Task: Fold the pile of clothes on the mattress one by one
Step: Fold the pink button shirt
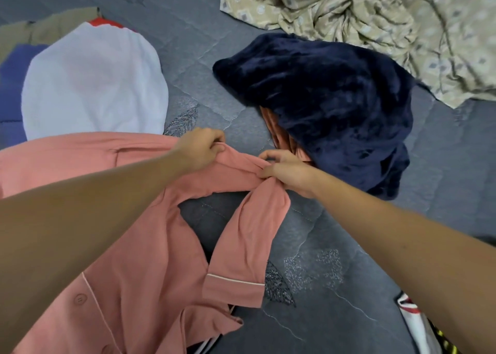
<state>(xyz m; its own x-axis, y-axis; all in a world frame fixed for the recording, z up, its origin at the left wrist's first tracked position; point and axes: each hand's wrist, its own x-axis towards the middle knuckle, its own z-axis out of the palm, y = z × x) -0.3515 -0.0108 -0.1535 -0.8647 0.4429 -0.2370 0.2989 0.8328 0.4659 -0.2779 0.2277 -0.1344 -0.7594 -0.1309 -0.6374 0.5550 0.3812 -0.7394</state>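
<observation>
A salmon-pink button-up shirt [150,246] with white piping lies spread over the dark grey quilted mattress [335,273]. My left hand [201,148] grips the shirt's shoulder seam near its top edge. My right hand [288,172] pinches the same shirt where the short sleeve joins, just right of the left hand. The sleeve [241,259] hangs down toward me, cuff at the bottom. A dark navy fleece garment [335,106] lies crumpled beyond my right hand, with an orange-pink piece [279,133] showing under its edge.
A folded white garment [94,85] sits at the left on top of red, blue and tan pieces. A beige patterned sheet [389,23] is bunched at the top right. A white, red and black item [413,321] shows at the lower right.
</observation>
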